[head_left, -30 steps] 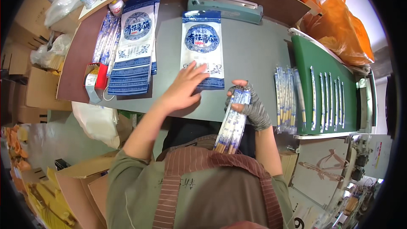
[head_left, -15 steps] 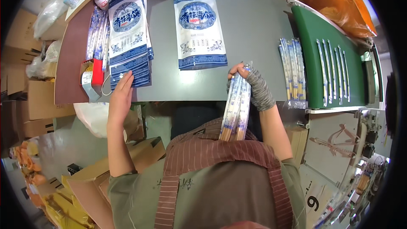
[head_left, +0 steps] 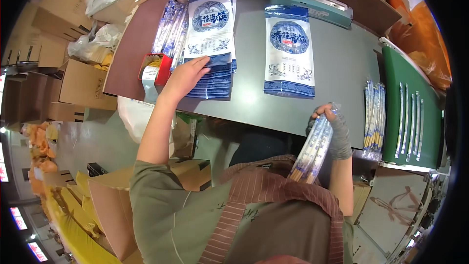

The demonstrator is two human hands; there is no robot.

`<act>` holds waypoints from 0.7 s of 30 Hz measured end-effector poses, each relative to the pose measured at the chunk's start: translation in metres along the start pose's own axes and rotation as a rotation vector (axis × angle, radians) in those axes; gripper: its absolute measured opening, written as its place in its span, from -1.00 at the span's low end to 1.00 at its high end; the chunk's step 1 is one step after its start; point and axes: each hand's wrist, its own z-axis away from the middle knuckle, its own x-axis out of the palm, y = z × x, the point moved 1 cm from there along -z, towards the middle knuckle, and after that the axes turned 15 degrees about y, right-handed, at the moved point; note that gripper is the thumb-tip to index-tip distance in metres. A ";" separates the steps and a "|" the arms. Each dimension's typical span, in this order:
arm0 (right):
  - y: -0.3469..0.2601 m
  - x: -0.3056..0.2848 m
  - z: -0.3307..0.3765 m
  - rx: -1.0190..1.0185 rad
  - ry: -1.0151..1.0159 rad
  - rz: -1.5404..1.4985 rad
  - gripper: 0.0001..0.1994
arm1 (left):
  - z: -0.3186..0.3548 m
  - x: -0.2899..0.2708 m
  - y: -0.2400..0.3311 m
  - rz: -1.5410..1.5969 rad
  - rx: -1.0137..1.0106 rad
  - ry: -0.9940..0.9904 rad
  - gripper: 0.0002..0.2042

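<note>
Large dark-blue brush-style characters, small red print beneath, on lone white-and-blue pouch (head_left: 289,53) and on pouch stack (head_left: 210,39); dark characters, partly covered, on olive shirt (head_left: 195,220).

The left hand (head_left: 188,77) touches a pile of blue and white bags (head_left: 210,34) on the gray desk (head_left: 249,80), the right hand (head_left: 338,134) holds some wrapped chopsticks (head_left: 312,149), and one more bag (head_left: 289,54) lies flat, apart from the pile.
</note>
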 end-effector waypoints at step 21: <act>-0.005 0.025 -0.010 -0.046 -0.056 0.100 -0.77 | -0.090 -0.060 -0.017 0.123 -0.087 0.096 -0.81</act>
